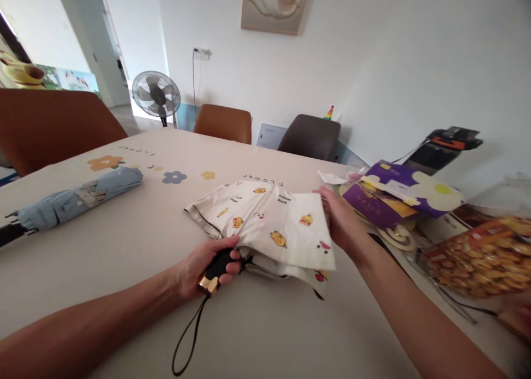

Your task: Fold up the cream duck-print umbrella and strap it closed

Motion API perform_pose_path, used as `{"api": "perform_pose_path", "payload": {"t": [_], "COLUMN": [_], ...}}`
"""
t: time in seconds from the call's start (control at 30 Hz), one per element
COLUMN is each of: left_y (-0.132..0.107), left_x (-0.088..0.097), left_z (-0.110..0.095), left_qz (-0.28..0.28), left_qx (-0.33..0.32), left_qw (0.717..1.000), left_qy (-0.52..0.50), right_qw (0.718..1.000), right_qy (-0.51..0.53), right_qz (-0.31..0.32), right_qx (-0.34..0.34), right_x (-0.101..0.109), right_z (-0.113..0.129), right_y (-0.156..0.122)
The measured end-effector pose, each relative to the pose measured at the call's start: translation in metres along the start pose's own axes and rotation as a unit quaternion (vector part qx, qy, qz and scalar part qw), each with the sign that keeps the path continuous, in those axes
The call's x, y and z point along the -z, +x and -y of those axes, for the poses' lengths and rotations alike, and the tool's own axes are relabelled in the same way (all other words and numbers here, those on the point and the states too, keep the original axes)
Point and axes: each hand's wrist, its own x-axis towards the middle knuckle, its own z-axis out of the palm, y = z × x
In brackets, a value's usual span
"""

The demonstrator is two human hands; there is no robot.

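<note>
I have the left hand wrapped firmly around the black handle of the white umbrella. The right hand is at the canopy's right edge; its fingers go behind the cloth, so I can't tell whether they are closed on it. The umbrella is between my two hands, over the near middle of the table, with its handle end toward me and the wrist loop trailing from the handle.

As far as I can judge, the canopy is down and its printed panels lie fairly flat over one another, so that much is done. What I see undone is the wrapping: the panels spread wide and loose, the lower layer sticks out below the upper one, and I see no band around them. For contrast, the blue umbrella on my left is a slim roll, well apart from both hands.
</note>
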Motion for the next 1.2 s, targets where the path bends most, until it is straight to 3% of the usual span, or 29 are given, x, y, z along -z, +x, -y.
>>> {"api": "perform_pose_path", "payload": {"t": [0.13,0.27,0.33,0.5,0.67,0.77,0.87,1.03,1.2], "left_y": [0.001,-0.001,-0.001,0.000,-0.001,-0.001,0.000,0.002,0.001], "left_x": [-0.002,-0.006,-0.006,-0.006,-0.006,-0.005,-0.005,-0.003,-0.003], "left_z": [0.002,0.001,0.001,0.002,0.001,0.002,0.001,0.002,0.002], "left_qz": [-0.051,-0.063,-0.067,-0.070,-0.071,-0.075,-0.070,-0.071,-0.078], "left_qx": [-0.015,-0.012,-0.016,-0.017,-0.014,-0.014,-0.020,-0.016,-0.023], "left_qw": [0.998,0.998,0.997,0.997,0.997,0.997,0.997,0.997,0.997], "left_qy": [0.018,0.017,0.018,0.026,0.026,0.023,0.012,0.010,0.015], "right_qw": [0.999,0.982,0.968,0.960,0.948,0.925,0.911,0.927,0.936], "right_qy": [0.011,-0.163,-0.233,-0.263,-0.190,-0.120,-0.033,0.109,0.173], "right_qz": [-0.034,-0.077,-0.054,0.062,0.149,0.226,0.267,0.193,0.158], "right_qx": [-0.038,0.059,0.069,-0.078,-0.207,-0.282,-0.313,-0.301,-0.263], "right_x": [0.008,0.018,0.021,0.021,0.014,0.008,0.002,0.001,-0.004], "right_z": [-0.015,-0.017,-0.017,-0.014,-0.012,-0.014,-0.014,0.006,0.033], "right_y": [-0.001,-0.009,-0.014,-0.021,-0.031,-0.038,-0.042,-0.046,-0.054]}}
